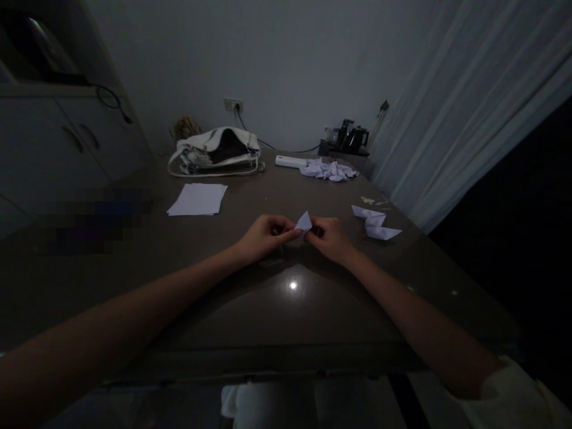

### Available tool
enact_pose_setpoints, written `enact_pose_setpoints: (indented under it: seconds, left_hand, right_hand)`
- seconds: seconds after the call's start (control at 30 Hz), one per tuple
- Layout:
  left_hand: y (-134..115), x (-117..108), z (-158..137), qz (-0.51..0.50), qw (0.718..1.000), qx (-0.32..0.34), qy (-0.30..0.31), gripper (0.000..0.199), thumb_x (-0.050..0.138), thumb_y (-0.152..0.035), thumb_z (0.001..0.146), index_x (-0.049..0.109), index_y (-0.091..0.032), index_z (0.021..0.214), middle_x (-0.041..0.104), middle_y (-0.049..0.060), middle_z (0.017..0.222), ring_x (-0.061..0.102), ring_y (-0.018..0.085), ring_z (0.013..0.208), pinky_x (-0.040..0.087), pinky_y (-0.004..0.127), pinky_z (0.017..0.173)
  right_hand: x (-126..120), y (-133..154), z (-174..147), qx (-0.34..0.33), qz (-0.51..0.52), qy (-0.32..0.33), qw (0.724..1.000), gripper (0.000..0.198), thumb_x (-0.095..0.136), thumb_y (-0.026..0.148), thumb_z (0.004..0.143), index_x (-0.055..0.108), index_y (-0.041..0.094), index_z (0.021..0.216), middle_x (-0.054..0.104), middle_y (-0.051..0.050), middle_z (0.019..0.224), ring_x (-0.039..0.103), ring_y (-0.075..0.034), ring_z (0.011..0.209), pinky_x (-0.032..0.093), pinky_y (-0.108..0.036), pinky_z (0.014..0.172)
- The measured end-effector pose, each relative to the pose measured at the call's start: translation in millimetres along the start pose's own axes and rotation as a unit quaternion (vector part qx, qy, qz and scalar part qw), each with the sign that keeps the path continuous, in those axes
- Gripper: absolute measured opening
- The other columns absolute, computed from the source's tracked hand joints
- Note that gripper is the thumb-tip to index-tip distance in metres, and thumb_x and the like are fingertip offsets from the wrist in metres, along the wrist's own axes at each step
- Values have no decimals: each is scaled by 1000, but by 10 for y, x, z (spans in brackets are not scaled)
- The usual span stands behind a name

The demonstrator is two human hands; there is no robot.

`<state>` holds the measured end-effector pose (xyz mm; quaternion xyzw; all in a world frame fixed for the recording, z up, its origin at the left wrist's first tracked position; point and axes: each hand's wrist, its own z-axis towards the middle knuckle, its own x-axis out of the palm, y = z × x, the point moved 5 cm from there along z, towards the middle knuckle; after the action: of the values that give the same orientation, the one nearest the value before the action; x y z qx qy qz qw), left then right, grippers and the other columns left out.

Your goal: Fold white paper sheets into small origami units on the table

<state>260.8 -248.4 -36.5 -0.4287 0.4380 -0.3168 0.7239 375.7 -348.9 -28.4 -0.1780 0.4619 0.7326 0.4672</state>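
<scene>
Between my hands, just above the dark table point(250, 310), is a small piece of folded paper point(304, 223), white with a pointed top. My left hand point(269, 237) pinches its left side between thumb and fingers. On the other side, my right hand point(329, 238) grips the lower right edge, its fingertips partly hidden behind the paper. Several folded paper pieces point(376, 223) with pointed ends lie to the right of my right hand. A stack of white paper sheets point(198, 199) rests beyond my left hand.
A white handbag point(218, 152) stands at the back left. Toward the back right lie a heap of folded papers point(329, 170) and a white elongated object point(290, 162). Small scraps point(373, 201) are near the right edge, beside a pale curtain point(429, 113). A black kettle point(357, 138) stands behind.
</scene>
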Motion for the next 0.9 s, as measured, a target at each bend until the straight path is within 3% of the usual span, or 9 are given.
enact_pose_setpoints:
  seconds: [0.17,0.37,0.7,0.9]
  left_hand:
    - [21,4,15,17,1000,15,6,35,67,-46,76,68,-11,80,54,-2,63,45,9,56,31,21,52]
    - [4,35,11,-20,999,31,30,27,68,-38,75,67,-12,82,45,-5,63,41,8,56,31,21,53]
    - [26,71,-12,-129,991,-21,39,31,72,-41,72,67,-12,81,47,-5,62,44,8,57,31,20,54]
    - [23,38,2,-114,993,-39,3,36,74,-44,69,66,-12,82,52,-3,61,46,9,55,32,21,51]
  right_hand:
    - [-31,-26,3,3,13,-26,1000,19,56,21,79,67,13,66,64,-3,58,56,-13,52,35,-22,51]
    - [-40,-14,5,0,28,-15,999,18,56,20,80,67,14,67,66,-2,60,56,-13,52,36,-22,52]
    - [-16,-26,9,0,-4,18,1000,17,54,17,80,66,13,69,63,-2,60,53,-11,53,34,-22,53]
    - [9,-5,3,-2,-60,23,998,15,56,19,78,66,13,67,58,0,56,49,-11,50,30,-22,53]
